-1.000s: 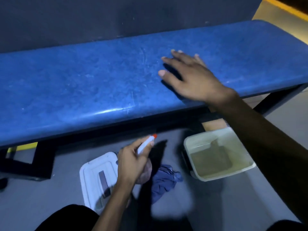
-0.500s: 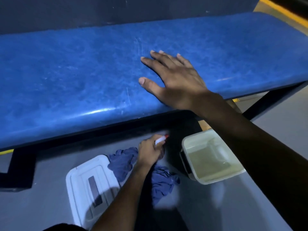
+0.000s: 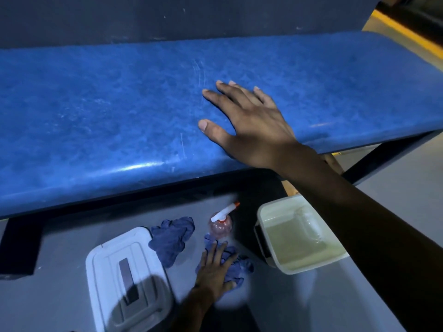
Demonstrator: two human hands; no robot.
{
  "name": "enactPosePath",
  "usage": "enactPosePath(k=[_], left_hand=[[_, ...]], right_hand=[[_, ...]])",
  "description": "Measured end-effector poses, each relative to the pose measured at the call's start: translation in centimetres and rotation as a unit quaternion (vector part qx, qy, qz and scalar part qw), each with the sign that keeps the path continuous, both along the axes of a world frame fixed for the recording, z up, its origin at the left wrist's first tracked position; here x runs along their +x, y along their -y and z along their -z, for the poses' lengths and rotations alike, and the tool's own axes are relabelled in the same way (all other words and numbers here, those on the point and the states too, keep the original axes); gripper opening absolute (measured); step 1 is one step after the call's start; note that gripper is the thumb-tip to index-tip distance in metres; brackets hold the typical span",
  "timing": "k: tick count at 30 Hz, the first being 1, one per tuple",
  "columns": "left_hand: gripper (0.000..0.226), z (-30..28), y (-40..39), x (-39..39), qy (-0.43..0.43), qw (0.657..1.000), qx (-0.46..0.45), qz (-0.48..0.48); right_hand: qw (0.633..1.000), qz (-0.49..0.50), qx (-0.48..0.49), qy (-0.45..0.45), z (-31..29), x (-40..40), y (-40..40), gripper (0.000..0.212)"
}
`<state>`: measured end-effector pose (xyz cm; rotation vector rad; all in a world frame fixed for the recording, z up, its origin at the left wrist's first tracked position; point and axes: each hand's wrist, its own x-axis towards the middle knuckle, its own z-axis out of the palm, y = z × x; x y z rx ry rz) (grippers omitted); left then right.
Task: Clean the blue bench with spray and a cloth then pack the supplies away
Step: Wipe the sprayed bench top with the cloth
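Left hand [image 3: 215, 267] spread open on a blue cloth [image 3: 233, 265] on the floor, not gripping. Right hand [image 3: 249, 123] flat and open on the blue bench [image 3: 107, 111]. We judge left nearer; spray bottle [image 3: 221, 224] stands just beyond its fingertips.

The right hand [image 3: 251, 123] lies flat with fingers spread, while the left hand [image 3: 215, 269] reaches down, fingers extended.

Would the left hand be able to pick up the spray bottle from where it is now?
Probably yes: the left hand rests on a cloth just short of the spray bottle, with nothing between them.
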<state>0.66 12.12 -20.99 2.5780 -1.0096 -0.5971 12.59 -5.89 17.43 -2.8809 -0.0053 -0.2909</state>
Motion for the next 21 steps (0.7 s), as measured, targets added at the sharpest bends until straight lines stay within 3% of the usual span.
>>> enactPosePath(k=[2,5,8,11,16,18,21], left_hand=[[0.081,0.2,-0.6,-0.3,-0.025,1.0,0.003,0.016],[0.063,0.0,-0.9,0.0,0.014,0.999,-0.027,0.031],[0.056,0.8,-0.9,-0.2,0.041,0.997,-0.06,-0.014],[0.053,-0.6,-1.3,-0.4,-0.027,0.986,-0.126,-0.104],[0.047,-11.4,-0.8,-0.9,-0.064,0.894,-0.316,-0.31],[0.047,-15.9,-2.7,-1.3,-0.038,0.882,-0.358,-0.304],[0.066,-23.9,-6.3,-1.0,-0.06,0.865,-0.399,-0.298]], right_hand=[[1.0,-0.001,0.003,-0.003,0.0,0.0,-0.1,0.07],[1.0,0.0,0.006,-0.002,-0.1,-0.1,0.0,0.07],[1.0,-0.004,0.003,-0.004,-0.1,-0.1,0.0,0.07],[1.0,-0.004,-0.002,0.005,0.0,-0.1,-0.1,0.07],[1.0,-0.007,-0.022,0.019,0.0,-0.2,-0.1,0.074],[1.0,-0.008,-0.028,0.01,-0.2,-0.3,-0.1,0.075],[0.999,-0.016,-0.031,-0.008,-0.5,-0.4,-0.2,0.075]])
